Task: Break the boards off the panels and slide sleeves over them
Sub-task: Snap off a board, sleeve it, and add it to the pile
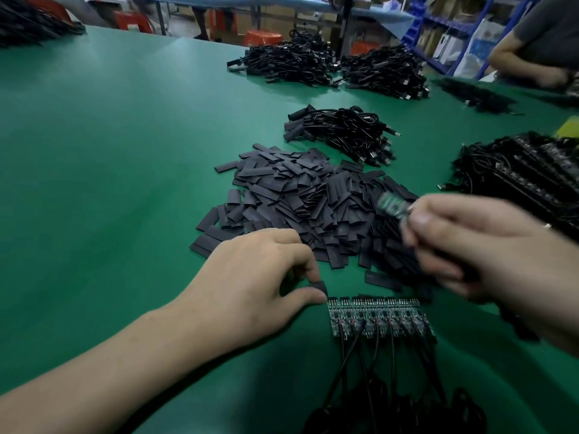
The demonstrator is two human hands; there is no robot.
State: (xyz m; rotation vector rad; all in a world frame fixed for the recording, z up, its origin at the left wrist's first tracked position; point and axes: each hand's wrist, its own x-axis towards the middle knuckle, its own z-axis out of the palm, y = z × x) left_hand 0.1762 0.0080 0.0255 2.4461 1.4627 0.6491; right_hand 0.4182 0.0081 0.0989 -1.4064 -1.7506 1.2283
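Nearest, the panel (380, 317) lies on the worktop (109, 183) with its row of boards unbroken. Just left of it the left hand (250, 277) pinches one sleeve (319, 288); up-right of it the right hand (470, 242) grips a blurred, unsleeved board (393, 205). Beyond the panel, the sleeve pile (300, 202) and sleeved cables (341, 133) suggest mid-task.

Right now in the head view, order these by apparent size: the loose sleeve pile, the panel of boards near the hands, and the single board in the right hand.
1. Sleeve pile, by far the largest.
2. Panel of boards.
3. Single board held by the right hand; it is motion-blurred, yet clearly smallest.
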